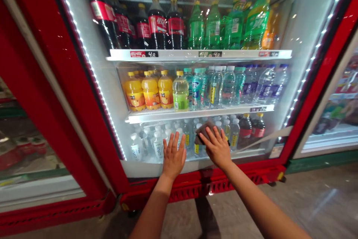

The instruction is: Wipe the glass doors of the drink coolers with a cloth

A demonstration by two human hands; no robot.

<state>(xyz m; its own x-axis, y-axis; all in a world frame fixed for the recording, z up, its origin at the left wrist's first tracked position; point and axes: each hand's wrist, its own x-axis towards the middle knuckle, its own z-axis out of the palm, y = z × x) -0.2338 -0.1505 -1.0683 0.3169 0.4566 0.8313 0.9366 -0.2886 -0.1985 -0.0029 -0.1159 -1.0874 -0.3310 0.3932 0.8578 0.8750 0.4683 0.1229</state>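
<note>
Step in hand, by judgement: wiping the glass door (pixel 291 82), low on the pane near 6 o'clock. The right hand (pixel 216 149) presses a brown cloth (pixel 203 131) flat, fingers spread; the left hand (pixel 173 155), at its 9 o'clock, lies open and empty on the glass. The next stroke calls for even pressure, with the cloth kept under the fingers.

We see a small brown cloth (pixel 203 131), crumpled and pressed against the lower part of the glass door (pixel 282 93), under the fingers of our right hand (pixel 218 148). The red-framed door stands upright and shut, its pane clear with faint reflections.
</note>
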